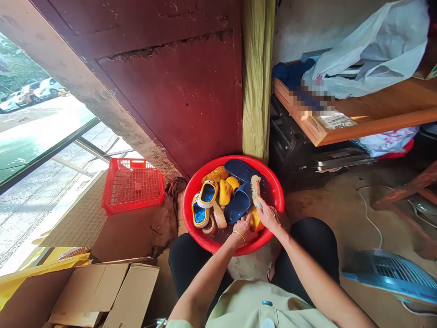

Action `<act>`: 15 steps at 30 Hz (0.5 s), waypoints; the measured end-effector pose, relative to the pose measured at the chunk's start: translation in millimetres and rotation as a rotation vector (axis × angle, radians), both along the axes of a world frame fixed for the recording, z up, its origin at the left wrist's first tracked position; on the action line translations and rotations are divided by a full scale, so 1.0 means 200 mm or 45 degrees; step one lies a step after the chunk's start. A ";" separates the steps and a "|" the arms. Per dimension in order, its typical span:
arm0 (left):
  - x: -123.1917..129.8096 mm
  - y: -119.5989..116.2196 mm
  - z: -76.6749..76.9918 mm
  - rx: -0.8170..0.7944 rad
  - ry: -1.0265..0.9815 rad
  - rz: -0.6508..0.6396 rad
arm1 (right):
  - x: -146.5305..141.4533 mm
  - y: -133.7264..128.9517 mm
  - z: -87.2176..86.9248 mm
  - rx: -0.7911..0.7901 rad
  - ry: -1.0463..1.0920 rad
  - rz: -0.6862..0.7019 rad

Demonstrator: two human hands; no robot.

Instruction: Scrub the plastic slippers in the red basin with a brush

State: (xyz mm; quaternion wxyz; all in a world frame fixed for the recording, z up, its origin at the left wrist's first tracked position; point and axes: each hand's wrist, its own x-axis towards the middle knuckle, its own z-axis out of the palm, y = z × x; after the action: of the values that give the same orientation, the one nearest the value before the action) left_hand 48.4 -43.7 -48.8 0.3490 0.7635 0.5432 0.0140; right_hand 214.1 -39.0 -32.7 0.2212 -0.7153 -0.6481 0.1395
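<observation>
Shoes (224, 193) lie in water in the red tub (187, 205) between my knees, yellow ones and navy slippers (238, 205) bunched together. My right hand (269, 216) is closed round a brush (256, 189), its pale bristles beside a navy slipper. My left hand (243, 226) is low in the tub, next to a yellow shoe (254, 220); I cannot tell whether its fingers grip it. Two blue-lined shoes (207, 194) bear small marks, too small to read. To my right, on the desk (385, 102), a white label (336, 120) shows bold dark digits I cannot make out for certain, with finer print beside them. The white bag (382, 50) behind it has a touch of pink print.
</observation>
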 end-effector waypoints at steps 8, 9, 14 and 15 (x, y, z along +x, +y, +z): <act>-0.15 0.08 0.11 -0.433 -0.776 0.269 | 0.03 -0.03 0.04 0.240 0.616 -0.157; -0.17 0.09 0.14 -0.459 -0.810 0.282 | 0.03 -0.03 0.04 0.261 0.684 -0.191; -0.29 0.12 0.27 -0.461 -0.944 0.341 | 0.05 -0.05 0.04 0.334 0.828 -0.396; -0.31 0.12 0.29 -0.471 -0.979 0.353 | 0.06 -0.05 0.04 0.331 0.817 -0.406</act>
State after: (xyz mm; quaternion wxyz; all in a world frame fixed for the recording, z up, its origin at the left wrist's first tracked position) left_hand -13.5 -20.5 8.4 0.6510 0.5476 0.4646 0.2458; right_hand 225.2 -48.7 -24.3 0.5206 -0.6930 -0.4389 0.2368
